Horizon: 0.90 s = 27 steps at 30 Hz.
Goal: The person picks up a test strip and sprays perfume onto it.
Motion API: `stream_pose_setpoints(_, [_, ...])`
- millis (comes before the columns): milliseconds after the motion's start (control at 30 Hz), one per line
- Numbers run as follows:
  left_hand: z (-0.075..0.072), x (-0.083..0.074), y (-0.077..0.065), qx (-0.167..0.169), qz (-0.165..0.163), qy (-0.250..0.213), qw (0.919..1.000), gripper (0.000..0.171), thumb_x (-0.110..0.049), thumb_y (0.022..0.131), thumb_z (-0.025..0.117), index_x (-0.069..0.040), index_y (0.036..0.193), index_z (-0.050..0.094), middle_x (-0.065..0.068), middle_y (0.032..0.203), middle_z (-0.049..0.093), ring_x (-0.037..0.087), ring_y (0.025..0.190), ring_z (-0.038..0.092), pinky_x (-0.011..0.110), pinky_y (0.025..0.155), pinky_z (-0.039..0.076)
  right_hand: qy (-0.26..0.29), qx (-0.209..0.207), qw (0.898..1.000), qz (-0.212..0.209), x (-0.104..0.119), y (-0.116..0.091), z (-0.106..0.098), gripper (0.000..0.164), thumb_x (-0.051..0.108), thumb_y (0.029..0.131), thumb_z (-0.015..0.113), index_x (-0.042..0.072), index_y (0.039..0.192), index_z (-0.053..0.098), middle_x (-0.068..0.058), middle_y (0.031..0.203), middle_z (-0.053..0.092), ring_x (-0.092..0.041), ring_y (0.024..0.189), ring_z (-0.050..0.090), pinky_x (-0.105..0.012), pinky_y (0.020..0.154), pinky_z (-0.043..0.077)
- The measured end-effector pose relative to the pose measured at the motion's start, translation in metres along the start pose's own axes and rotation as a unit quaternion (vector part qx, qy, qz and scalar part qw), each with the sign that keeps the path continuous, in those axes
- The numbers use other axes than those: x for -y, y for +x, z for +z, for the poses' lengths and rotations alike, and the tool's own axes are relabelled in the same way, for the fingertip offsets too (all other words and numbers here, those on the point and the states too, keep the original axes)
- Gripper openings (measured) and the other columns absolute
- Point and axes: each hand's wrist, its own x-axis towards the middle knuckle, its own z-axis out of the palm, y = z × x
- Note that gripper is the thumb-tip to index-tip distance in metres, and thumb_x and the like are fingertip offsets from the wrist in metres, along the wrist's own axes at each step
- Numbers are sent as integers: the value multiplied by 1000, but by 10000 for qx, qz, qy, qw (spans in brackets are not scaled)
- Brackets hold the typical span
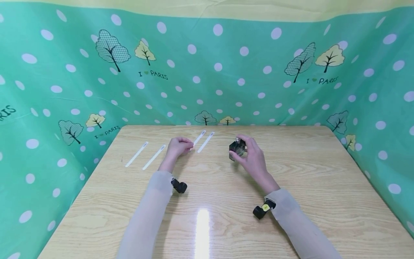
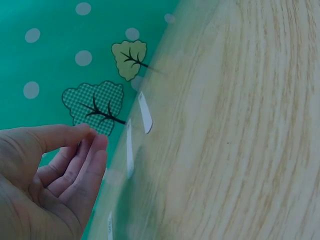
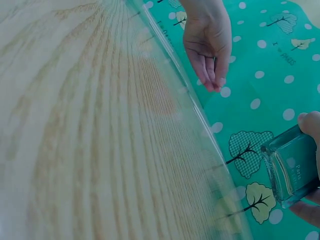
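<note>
My right hand point(image 1: 255, 158) grips a dark glass perfume bottle point(image 1: 237, 148), with a small silver part at its top. Lettering reading "Paris" shows on the bottle point(image 3: 291, 167) in the right wrist view, where only bits of the fingers appear. To the left, my left hand point(image 1: 179, 145) hovers with thumb and fingertips brought together; nothing shows between them in the left wrist view. Its fingertips overlap the near end of a white paper test strip point(image 1: 199, 138) in the head view. Another strip point(image 1: 206, 142) lies just right of it.
Two more white strips, an outer strip point(image 1: 137, 154) and an inner strip point(image 1: 153, 157), lie left of my left hand. The wooden table point(image 1: 307, 172) meets a green dotted curtain point(image 1: 226, 82) at its back and sides. Each wrist wears a black camera.
</note>
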Motion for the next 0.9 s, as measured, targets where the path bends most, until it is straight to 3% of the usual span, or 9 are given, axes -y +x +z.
stream_pose_setpoints(267, [-5, -9, -7, 14, 208, 11, 9998, 26, -9, 90, 72, 1, 113, 64, 7, 100, 68, 24, 99, 68, 34, 97, 59, -27, -71, 9999, -84, 1, 0, 0, 64, 28, 82, 83, 14, 136, 51, -16, 124, 61, -34, 97, 67, -38, 73, 65])
stream_pose_setpoints(600, [-14, -11, -13, 12, 362, 18, 9993, 28, -9, 92, 70, 3, 116, 62, 10, 103, 70, 35, 113, 66, 37, 100, 58, -32, -86, 9999, -111, 2, 0, 0, 65, 28, 82, 83, 14, 137, 51, -15, 124, 61, -34, 96, 68, -38, 73, 65])
stream_pose_setpoints(733, [-17, -9, -15, 26, 354, 6, 9994, 29, -10, 93, 69, 3, 117, 62, 13, 111, 69, 32, 112, 66, 37, 101, 58, -54, -85, 9999, -128, 2, -1, 0, 65, 28, 82, 83, 15, 137, 50, -14, 124, 61, -33, 95, 68, -39, 73, 65])
stream_pose_setpoints(900, [-23, -7, -15, 38, 385, -63, 9992, 30, -9, 93, 69, 3, 119, 60, 13, 112, 68, 19, 98, 69, 37, 101, 58, -41, -50, 9999, -88, 2, -1, 1, 65, 29, 83, 83, 15, 137, 50, -14, 124, 61, -34, 98, 67, -39, 74, 65])
